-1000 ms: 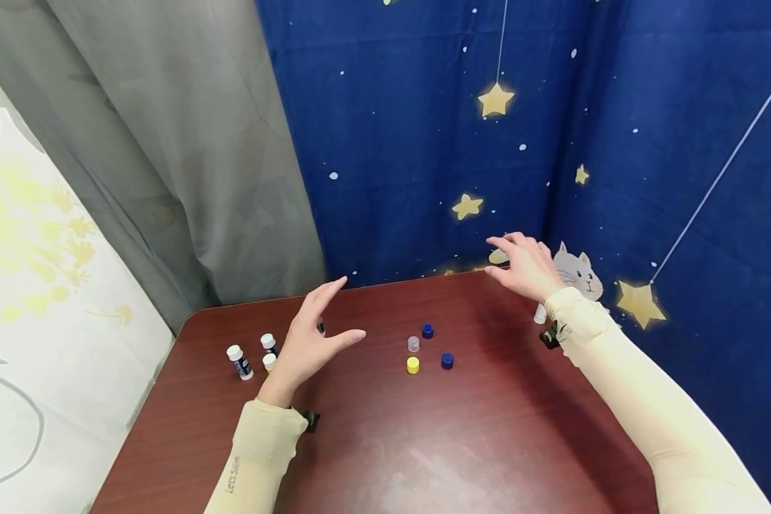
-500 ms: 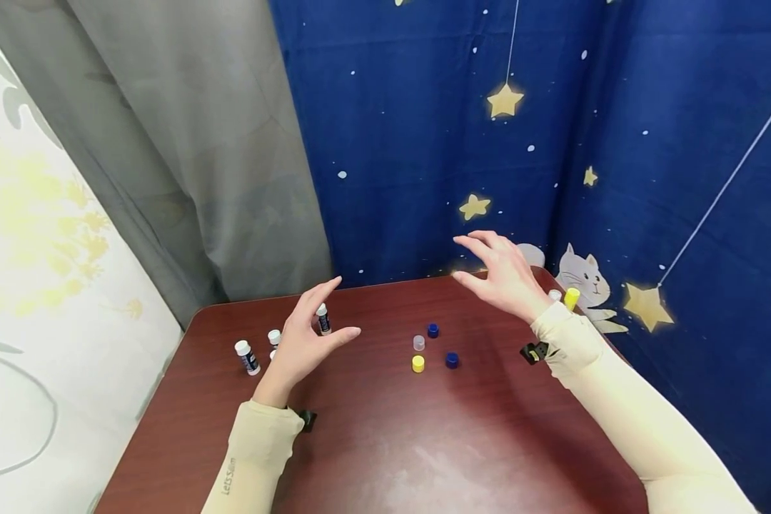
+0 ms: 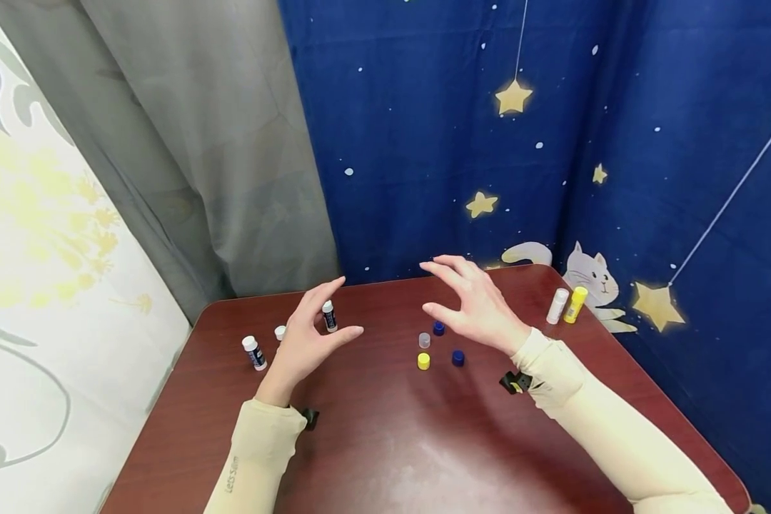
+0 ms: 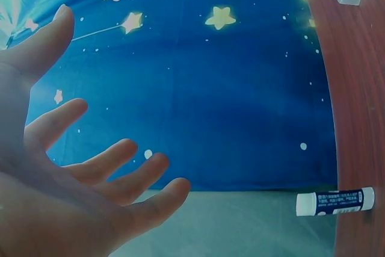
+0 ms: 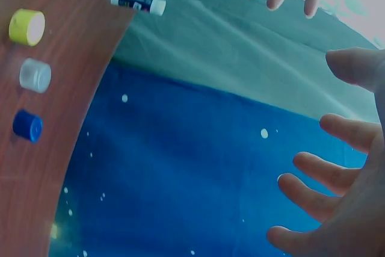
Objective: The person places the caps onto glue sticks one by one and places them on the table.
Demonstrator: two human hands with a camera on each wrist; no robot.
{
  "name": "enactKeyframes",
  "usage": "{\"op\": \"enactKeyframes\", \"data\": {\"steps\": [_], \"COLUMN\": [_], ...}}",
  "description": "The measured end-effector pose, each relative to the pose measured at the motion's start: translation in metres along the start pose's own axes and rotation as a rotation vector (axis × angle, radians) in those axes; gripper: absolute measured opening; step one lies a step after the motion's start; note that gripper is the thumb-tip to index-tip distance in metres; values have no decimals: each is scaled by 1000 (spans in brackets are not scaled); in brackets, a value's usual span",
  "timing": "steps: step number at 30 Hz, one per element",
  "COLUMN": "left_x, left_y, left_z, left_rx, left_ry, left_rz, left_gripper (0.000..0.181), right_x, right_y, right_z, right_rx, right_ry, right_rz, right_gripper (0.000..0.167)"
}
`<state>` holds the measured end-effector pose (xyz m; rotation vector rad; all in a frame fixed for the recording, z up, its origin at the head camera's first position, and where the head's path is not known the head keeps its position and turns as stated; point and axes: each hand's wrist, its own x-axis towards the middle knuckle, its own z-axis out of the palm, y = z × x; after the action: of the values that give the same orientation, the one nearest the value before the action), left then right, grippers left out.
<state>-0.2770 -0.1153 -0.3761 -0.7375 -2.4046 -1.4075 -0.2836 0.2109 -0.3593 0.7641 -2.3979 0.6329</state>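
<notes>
Head view, left hand [image 3: 303,348]: raised above the reddish-brown wood-grain surface [image 3: 373,450], thumb and fingers spread; its grip is released, holding nothing.
Head view, right hand [image 3: 478,303]: raised, facing the left hand and apart from it; grip also released.
Head view, left group: one white-topped, navy-labelled cylindrical tube [image 3: 254,353] stands upright; a second such tube [image 3: 280,333] is mostly hidden by the left hand; a third such tube [image 3: 330,318] stands farther back, seen between thumb and fingers.
Head view, middle: a round yellow plastic cap [image 3: 423,361], a round clear plastic cap [image 3: 424,340], a round dark-blue plastic cap [image 3: 439,328] and another dark-blue cap [image 3: 458,358], all on the surface.
Head view, far right: a plain white cylindrical tube [image 3: 557,307] beside a yellow cylindrical tube [image 3: 575,305], both upright.
Left wrist view: fingers parted, touching no tube or cap.
Right wrist view: fingers likewise parted, caps well clear of them.
Done, by judgement: tubes stand in two separate groups.
Left, by judgement: four caps sit loose between; what work remains, I cannot tell.
</notes>
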Motion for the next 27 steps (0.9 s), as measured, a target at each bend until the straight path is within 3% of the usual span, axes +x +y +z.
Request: {"op": "enactKeyframes", "data": {"steps": [4,12,17,27], "left_x": [-2,-7,-18,-44], "left_y": [-18,-22,-30,-67], "left_z": [-1,-11,-24,-48], "left_rx": [15,97,137,244], "left_ry": [19,53,109,216], "left_rz": [13,6,-73,-283], "left_gripper": [83,76,65,55], "right_x": [-6,-14,-19,-23], "right_y": [-6,-8,-5,0], "right_z": [9,16,18,29], "right_rx": [29,57,62,92], "right_ry": [-14,-30,-19,-32], "right_rz": [11,49,63,59], "right_gripper": [66,69,70,71]}}
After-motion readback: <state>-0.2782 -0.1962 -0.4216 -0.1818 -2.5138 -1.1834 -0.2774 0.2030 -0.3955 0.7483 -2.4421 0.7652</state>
